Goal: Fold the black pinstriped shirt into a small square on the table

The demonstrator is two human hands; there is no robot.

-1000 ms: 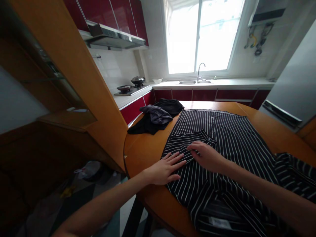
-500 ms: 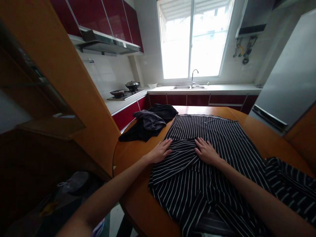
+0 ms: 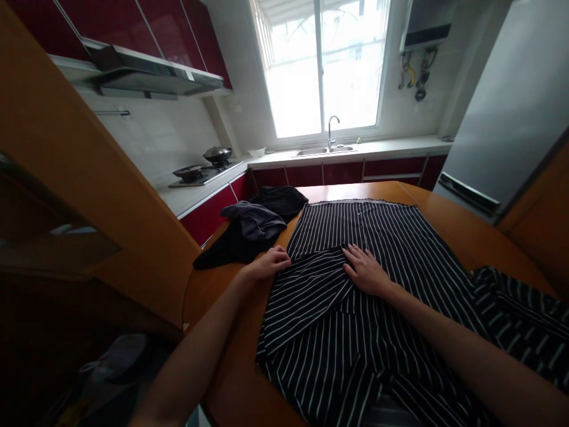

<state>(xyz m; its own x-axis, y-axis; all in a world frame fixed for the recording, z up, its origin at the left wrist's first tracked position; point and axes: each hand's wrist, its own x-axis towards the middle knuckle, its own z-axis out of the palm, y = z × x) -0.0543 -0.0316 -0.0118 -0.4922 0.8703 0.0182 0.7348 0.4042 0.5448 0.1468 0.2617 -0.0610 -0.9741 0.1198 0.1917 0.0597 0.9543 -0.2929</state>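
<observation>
Left hand [image 3: 269,262] pinching striped shirt [image 3: 347,332], right hand [image 3: 365,271] spread there, lidded pan [image 3: 217,155], contents hidden

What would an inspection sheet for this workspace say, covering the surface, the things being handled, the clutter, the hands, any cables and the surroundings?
Surface: wooden table with a curved edge.
Things handled: striped garment, dark with pale stripes, spread out, with part folded over on its left side.
Clutter: heap of dark clothes on the table, beyond the left hand; something on the floor at lower left, too dim to name.
Hands: left curled at the garment's left edge, grip unclear; right hand spread on the folded part.
Cables: nothing seen; pipes hang below a wall unit.
Surroundings: window, sink, stove with two pans, refrigerator.
</observation>
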